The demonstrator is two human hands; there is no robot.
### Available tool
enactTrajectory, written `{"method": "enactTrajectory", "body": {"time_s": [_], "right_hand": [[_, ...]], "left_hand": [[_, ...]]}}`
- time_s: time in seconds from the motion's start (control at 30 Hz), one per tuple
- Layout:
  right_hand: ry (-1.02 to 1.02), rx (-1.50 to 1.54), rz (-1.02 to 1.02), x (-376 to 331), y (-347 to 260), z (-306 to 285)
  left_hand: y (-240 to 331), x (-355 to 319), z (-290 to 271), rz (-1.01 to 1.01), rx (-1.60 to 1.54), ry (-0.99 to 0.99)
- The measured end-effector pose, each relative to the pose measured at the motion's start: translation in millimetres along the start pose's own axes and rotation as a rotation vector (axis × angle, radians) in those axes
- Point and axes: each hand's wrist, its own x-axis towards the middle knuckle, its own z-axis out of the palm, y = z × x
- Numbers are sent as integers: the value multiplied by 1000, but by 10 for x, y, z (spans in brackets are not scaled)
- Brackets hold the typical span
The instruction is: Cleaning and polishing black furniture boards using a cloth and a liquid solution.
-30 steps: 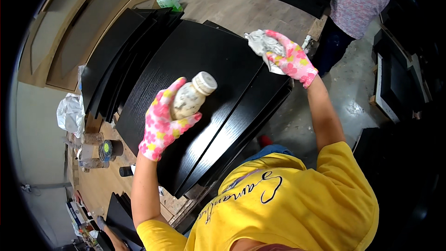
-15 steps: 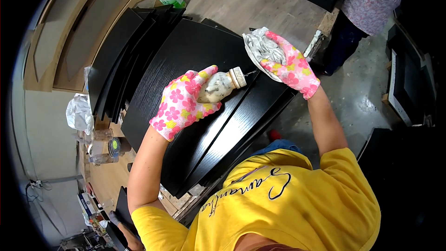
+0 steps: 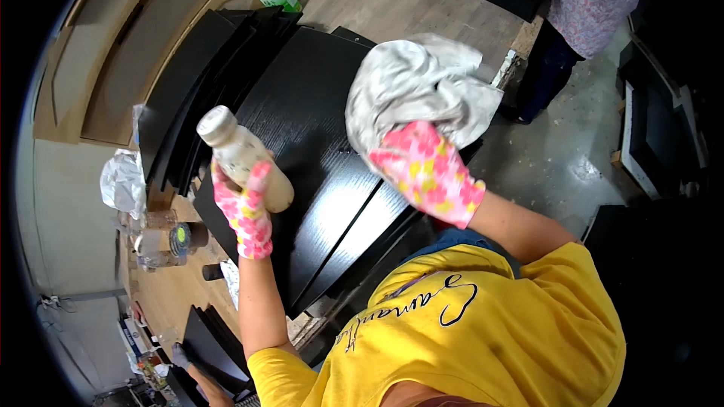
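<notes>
Over black panels [image 3: 317, 143], left hand [image 3: 245, 211] gripping bottle [image 3: 241, 157], right hand [image 3: 426, 173] clutching rag [image 3: 411, 87]

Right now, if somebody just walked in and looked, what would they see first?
Probably the bright pink flowered gloves. The right hand presses a crumpled grey rag onto the black wooden panel in the middle, and the left hand holds a pale bottle with a white cap over the panel's left edge. The yellow shirt fills the bottom right.
</notes>
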Motion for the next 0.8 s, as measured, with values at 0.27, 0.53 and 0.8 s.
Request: {"method": "enactTrajectory", "body": {"time_s": [0.27, 0.53, 0.8], "right_hand": [[1, -198, 339, 227, 301, -161], [-7, -289, -189, 80, -327, 283], [-373, -351, -45, 565, -384, 119]], "left_hand": [[-116, 83, -63, 104, 119, 50], [-80, 173, -143, 107, -55, 158], [-32, 189, -111, 141, 8, 254]]}}
